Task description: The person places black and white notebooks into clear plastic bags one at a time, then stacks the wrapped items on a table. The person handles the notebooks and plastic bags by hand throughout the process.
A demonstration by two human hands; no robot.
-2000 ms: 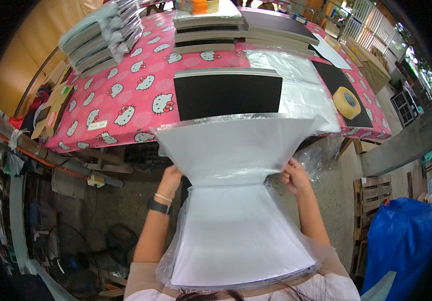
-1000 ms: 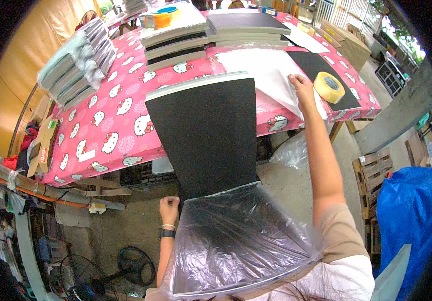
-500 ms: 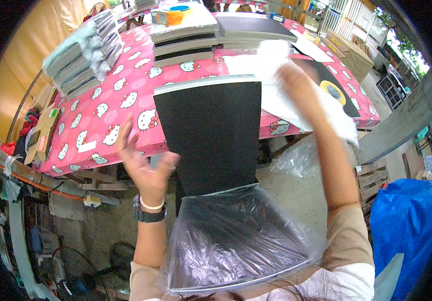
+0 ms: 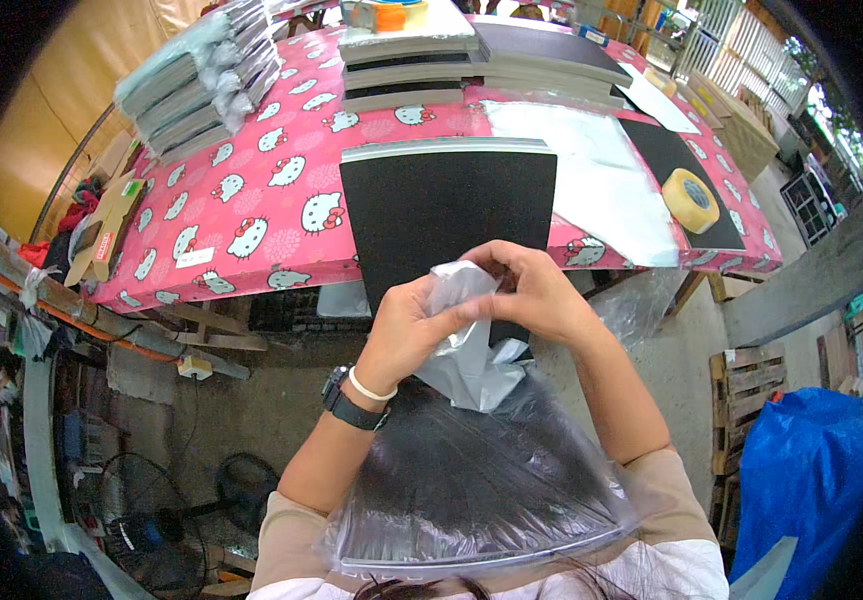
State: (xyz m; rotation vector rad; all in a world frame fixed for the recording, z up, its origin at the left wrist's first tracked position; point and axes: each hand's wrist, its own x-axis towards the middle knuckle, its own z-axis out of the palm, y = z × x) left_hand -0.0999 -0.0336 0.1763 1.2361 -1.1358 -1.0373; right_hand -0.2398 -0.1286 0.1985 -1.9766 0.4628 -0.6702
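My left hand [image 4: 401, 325] and my right hand [image 4: 543, 295] meet in front of my body, fingers closed on a crumpled, whitish plastic bag [image 4: 476, 372]. Its loose end hangs between them. Behind it stands a thick black-faced stack of sheets [image 4: 451, 205] with pale edges on top, reaching over the table's near edge. Lower down, clear plastic [image 4: 481, 490] covers a dark flat thing close to my body. Whether it joins the black stack cannot be seen, because my hands and the bag hide that part.
On the pink patterned table [image 4: 271, 190] lie white plastic sheets [image 4: 591, 190], a yellow tape roll [image 4: 690, 200], black-covered stacks [image 4: 403, 75] and plastic-wrapped stacks [image 4: 176, 95]. A blue tarp [image 4: 806, 480] is at right, near a wooden pallet [image 4: 746, 390]. A fan [image 4: 151, 520] stands lower left.
My right hand has come back from the white sheets at the right with the plastic bag. My left hand has moved right and closed on it too. The view has shifted slightly.
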